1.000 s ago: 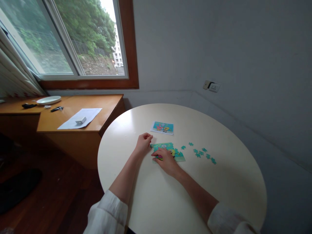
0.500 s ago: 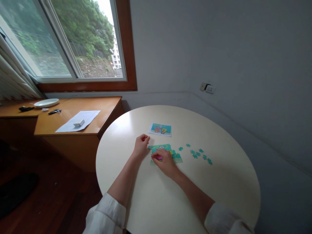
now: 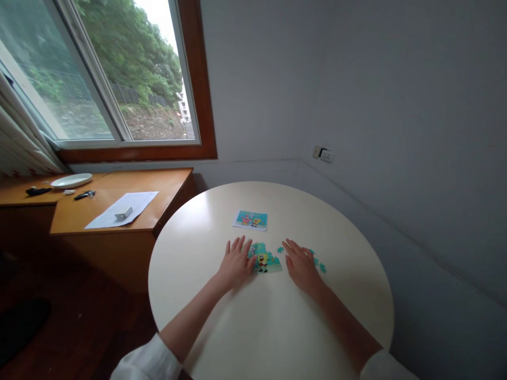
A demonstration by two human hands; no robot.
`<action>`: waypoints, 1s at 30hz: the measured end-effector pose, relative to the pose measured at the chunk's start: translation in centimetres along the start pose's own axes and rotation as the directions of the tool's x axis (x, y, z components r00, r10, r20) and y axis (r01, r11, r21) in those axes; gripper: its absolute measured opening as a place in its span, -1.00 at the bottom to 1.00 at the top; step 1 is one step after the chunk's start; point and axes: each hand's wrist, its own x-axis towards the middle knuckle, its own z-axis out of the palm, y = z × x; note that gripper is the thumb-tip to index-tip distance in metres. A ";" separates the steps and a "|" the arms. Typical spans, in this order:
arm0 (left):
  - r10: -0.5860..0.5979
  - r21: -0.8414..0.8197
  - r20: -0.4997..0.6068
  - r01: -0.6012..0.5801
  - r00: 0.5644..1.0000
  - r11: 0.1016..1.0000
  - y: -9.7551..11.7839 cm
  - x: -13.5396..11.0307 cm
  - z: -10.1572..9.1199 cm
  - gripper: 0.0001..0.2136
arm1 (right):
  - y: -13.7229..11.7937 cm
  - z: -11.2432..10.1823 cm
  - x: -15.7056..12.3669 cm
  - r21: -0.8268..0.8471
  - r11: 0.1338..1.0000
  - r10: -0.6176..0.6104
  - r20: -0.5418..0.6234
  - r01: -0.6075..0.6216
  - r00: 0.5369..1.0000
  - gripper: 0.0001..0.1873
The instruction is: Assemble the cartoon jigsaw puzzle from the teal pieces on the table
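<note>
A partly joined jigsaw puzzle (image 3: 263, 260) with a yellow cartoon figure lies on the round table (image 3: 253, 327). Over its left part rests my left hand (image 3: 237, 262), fingers spread and flat, hiding that side. My right hand (image 3: 301, 266) is open to the right of the puzzle, holding nothing I can see. It covers some of the loose teal puzzle pieces (image 3: 322, 268). One single puzzle piece (image 3: 280, 249) shows between the puzzle and my right fingertips. Behind the puzzle lies a small reference picture (image 3: 251, 220) with the same cartoon figures.
A wooden desk (image 3: 174, 195) stands to the left, below the window. On it are a sheet of paper (image 3: 138, 203) with a small white box (image 3: 123, 212), a white plate (image 3: 72, 181) and dark small items. A wall socket (image 3: 327, 155) is at the back right.
My right hand has moved right, off the puzzle to the loose pieces, and its fingers have opened. My left hand has gone from closed to spread on the puzzle's left side. The view has shifted slightly.
</note>
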 end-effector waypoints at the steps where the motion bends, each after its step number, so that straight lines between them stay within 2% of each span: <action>1: 0.022 0.035 0.042 -0.023 0.999 0.999 0.3 -0.6 0.3 -0.52 | 0.5 0.0 -0.6 -0.041 0.999 0.001 -0.005 -0.002 1.000 -0.53; 4: 0.058 0.083 0.079 -0.064 0.995 0.994 0.7 -2.3 1.4 -0.51 | 1.5 0.3 -1.9 -0.097 0.995 0.014 -0.034 -0.018 0.999 -0.53; 8: 0.074 0.087 0.057 -0.079 0.996 0.993 0.5 -3.4 2.4 -0.55 | 1.0 0.6 -2.6 -0.069 0.997 0.025 -0.036 -0.028 0.999 -0.54; 13: 0.084 0.071 0.020 -0.085 0.996 0.994 0.3 -3.6 2.4 -0.58 | -0.2 0.3 -2.5 0.032 0.999 -0.007 -0.022 0.008 1.000 -0.56; 17: 0.088 0.058 -0.001 -0.088 0.996 0.994 0.3 -3.6 2.3 -0.60 | -0.1 0.1 -2.5 0.077 0.997 -0.006 -0.012 0.007 1.000 -0.55; 30: 0.075 0.018 -0.081 -0.074 0.994 0.997 0.3 -3.7 2.5 -0.64 | 0.8 1.2 -2.8 0.078 0.996 0.036 0.011 -0.036 0.999 -0.56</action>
